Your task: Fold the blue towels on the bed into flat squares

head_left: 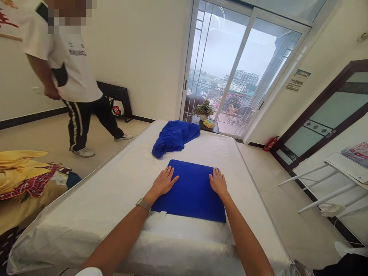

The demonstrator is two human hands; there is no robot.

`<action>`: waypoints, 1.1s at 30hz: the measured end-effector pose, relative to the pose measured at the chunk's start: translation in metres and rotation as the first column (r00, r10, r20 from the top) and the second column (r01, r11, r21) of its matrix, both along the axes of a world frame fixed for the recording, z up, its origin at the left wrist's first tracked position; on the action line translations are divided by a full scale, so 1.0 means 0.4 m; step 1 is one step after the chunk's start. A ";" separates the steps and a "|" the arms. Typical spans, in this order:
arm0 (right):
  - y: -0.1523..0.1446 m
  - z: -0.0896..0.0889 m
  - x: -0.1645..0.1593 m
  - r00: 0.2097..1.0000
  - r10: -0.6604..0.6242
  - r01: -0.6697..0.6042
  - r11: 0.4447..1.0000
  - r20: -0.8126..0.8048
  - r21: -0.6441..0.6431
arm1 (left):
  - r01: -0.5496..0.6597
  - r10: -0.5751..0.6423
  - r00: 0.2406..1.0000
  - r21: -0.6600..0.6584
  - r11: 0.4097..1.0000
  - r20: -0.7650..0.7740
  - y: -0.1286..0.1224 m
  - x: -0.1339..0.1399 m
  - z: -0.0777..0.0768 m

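The left hand (pixel 164 181) and right hand (pixel 219 183) rest on flat blue cloth (pixel 191 193), fingers (pixel 167 171) extended, gripping nothing. I see rumpled fabric (pixel 174 137) beyond.

Potted plant (pixel 204 108) and yellow packet (pixel 209 124) on a dark table (pixel 215 129), red fire extinguisher (pixel 270 143), person (pixel 71 76), white-framed sliding door (pixel 239 56)
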State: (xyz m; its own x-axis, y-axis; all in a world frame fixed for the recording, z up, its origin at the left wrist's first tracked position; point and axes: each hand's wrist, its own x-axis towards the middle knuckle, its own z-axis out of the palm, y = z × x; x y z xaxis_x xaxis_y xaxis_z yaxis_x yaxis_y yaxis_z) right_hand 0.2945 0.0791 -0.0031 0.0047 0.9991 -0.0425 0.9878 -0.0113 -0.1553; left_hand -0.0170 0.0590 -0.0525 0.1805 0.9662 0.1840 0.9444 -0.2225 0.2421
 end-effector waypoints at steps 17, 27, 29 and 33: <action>0.061 -0.073 0.029 0.999 0.038 -0.037 0.996 -0.005 0.081 | -0.113 0.112 0.992 -0.006 0.994 -0.061 -0.004 -0.030 0.015; 0.071 -0.082 0.030 0.999 0.026 -0.024 0.998 -0.044 0.056 | 0.361 -0.345 0.931 0.172 0.917 -0.118 -0.065 0.220 0.079; 0.069 -0.080 0.033 0.999 0.029 -0.027 0.997 -0.027 0.066 | 0.436 -0.424 0.899 0.139 0.889 -0.108 -0.043 0.307 0.084; 0.061 -0.079 0.043 0.996 0.081 -0.082 0.995 0.036 0.049 | 0.456 -0.453 0.890 0.135 0.880 -0.054 0.055 0.459 0.102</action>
